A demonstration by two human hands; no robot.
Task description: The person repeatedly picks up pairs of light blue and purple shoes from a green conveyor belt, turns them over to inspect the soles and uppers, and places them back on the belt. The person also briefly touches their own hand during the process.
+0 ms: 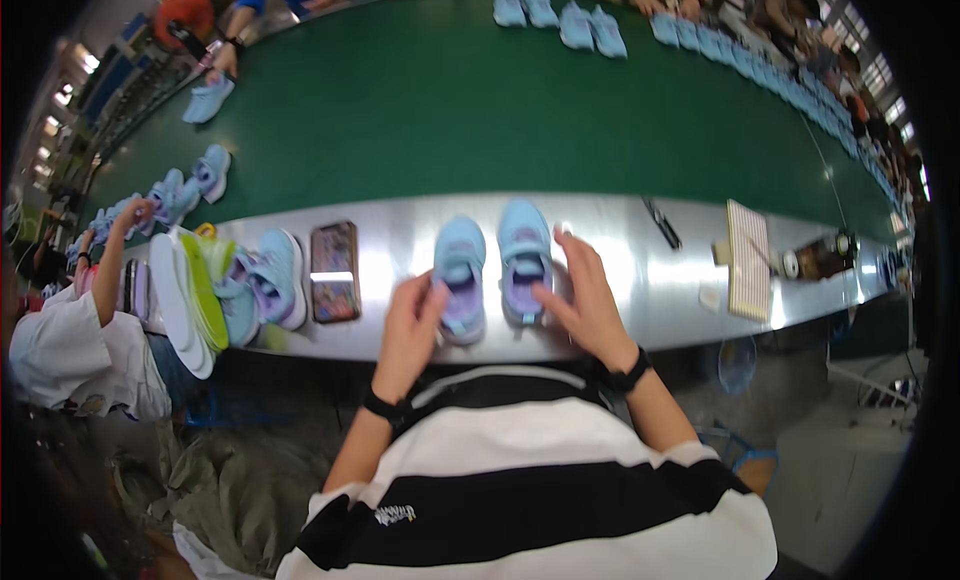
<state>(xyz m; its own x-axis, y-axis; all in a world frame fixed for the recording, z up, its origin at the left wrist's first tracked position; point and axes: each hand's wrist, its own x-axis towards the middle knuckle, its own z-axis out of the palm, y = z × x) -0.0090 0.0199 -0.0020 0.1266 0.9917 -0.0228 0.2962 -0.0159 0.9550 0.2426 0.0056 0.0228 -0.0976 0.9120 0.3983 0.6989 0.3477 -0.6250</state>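
Note:
Two light-blue sneakers with lilac linings stand side by side before me, toes pointing away. Beside the left sneaker is my left hand, its thumb and fingertips at the shoe's outer edge near the collar. It is open, not wrapped round the shoe. My right hand is open at the outer side of the right sneaker. Its thumb reaches the heel collar while the fingers stretch forward along the side, apart from the thumb. Both sneakers rest upright on the metal ledge.
Left of me lie a phone in a patterned case, more blue sneakers and white and green insoles. At right are a black-handled tool and a lined notepad. Co-workers and shoe rows line the green belt.

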